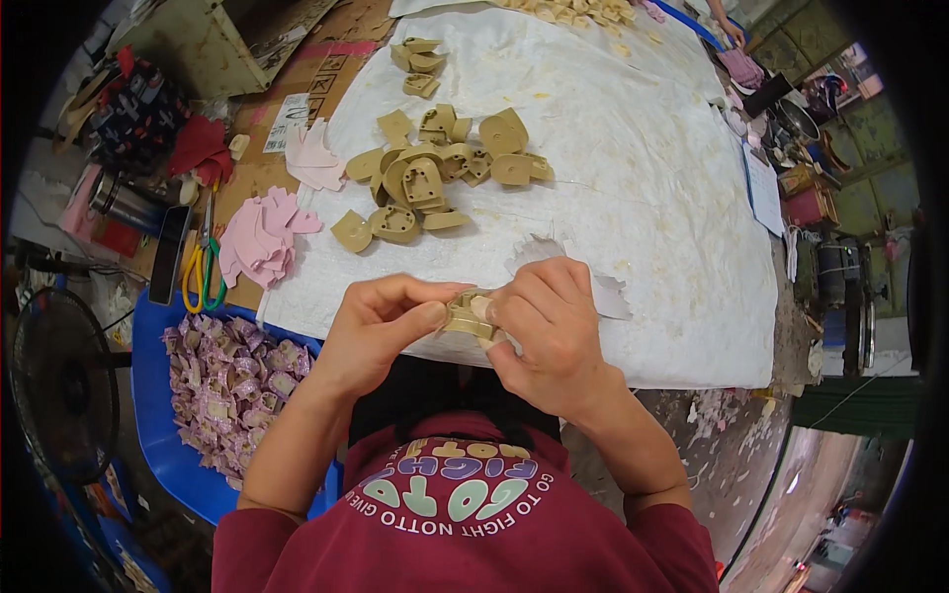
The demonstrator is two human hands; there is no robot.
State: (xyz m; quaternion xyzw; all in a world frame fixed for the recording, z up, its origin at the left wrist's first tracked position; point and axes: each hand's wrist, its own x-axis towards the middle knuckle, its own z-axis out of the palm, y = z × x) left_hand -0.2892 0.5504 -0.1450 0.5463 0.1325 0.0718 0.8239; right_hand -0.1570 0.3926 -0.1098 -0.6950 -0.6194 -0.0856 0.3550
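Close to the table's near edge I hold a small tan shoe heel (pixel 469 319), its hollow side partly in view. My left hand (pixel 381 324) pinches its left end between thumb and fingers. At the other end my right hand (pixel 554 331) is closed on the heel, fingers curled. Pale wraps seem to cover some right fingertips. Beneath and behind the right hand lie jagged grey sheet pieces (pixel 609 296). Farther off, a loose heap of tan shoe heels (pixel 423 183) rests on the white cloth (pixel 633 178), some showing holes inside.
Left of the cloth lie pink cut pieces (pixel 259 237), scissors (pixel 203 262) and a dark phone (pixel 170 252). A blue chair (pixel 153 395) below holds a heap of purple-covered pieces (pixel 232 385). A fan (pixel 64 381) stands far left. Another person's hand (pixel 730 30) shows at the far right.
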